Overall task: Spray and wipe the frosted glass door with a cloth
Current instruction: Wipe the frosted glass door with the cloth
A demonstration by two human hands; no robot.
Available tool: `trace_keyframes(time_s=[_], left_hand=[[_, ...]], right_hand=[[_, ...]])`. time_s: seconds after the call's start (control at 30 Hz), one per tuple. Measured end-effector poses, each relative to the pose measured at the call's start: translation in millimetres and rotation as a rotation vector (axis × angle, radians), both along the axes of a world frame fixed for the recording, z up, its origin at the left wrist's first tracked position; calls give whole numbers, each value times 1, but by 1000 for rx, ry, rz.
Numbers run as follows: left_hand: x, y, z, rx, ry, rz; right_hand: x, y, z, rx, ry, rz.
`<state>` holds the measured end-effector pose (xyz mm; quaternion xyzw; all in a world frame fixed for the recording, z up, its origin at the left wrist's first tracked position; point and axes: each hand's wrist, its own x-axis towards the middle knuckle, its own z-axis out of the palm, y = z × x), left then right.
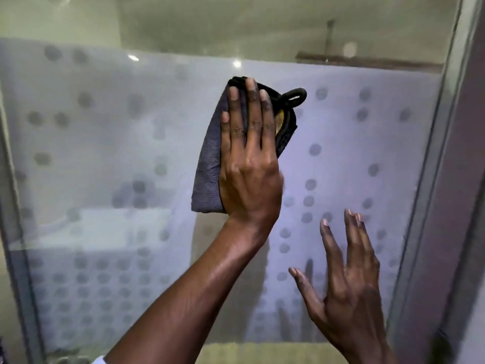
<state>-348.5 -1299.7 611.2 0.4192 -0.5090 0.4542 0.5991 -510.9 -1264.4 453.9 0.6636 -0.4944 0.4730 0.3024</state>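
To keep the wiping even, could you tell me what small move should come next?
Probably slide the left hand, pressing the dark grey folded cloth flat on the dotted frosted glass door, sideways to the right: the cloth sits mid-pane, and the right hand is open lower down, holding nothing.

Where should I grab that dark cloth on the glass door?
Probably the black loop at the top right corner of the cloth, coming from the right. It sticks out clear of the left hand, which presses the rest flat against the glass door.
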Motion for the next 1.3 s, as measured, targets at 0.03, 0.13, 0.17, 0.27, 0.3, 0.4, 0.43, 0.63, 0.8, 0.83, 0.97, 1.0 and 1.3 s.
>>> trace_keyframes(time_s=[0.03,0.13,0.17,0.27,0.3,0.4,0.43,0.63,0.8,0.83,0.97,1.0,1.3], left_hand=[[-12,0,-3,14,-12,-10],[-42,-3,-12,34,-18,-8],[-50,-5,-13,39,-16,-11],[-68,-7,-16,41,-3,-25],[-74,-8,-17,43,-4,-30],[-96,-11,-20,61,-40,-47],[-103,-14,-21,68,-58,-54],[-154,-20,-22,121,-218,-88],[-140,-18,-10,140,-388,-22],[-134,-16,-5,126,-401,8],[-85,-11,29,75,-211,109],[-68,-9,37,90,-122,124],[-53,-7,18,130,107,120]], right_hand=[[-11,-1,1,-7,-6,-4],[-41,-6,1,-28,-41,-22],[-50,-9,0,-24,-54,-32],[-70,-16,-6,9,-40,-52],[-75,-18,-9,15,-28,-50],[-85,-22,-15,21,-4,-13],[-88,-23,-16,21,1,-7],[-103,-26,-22,21,-1,28],[-100,-29,-22,-2,-32,40],[-100,-29,-21,-9,-36,43],[-103,-28,-22,-29,-33,60],[-104,-28,-22,-24,-36,73],[-111,-23,-20,16,-44,131]])
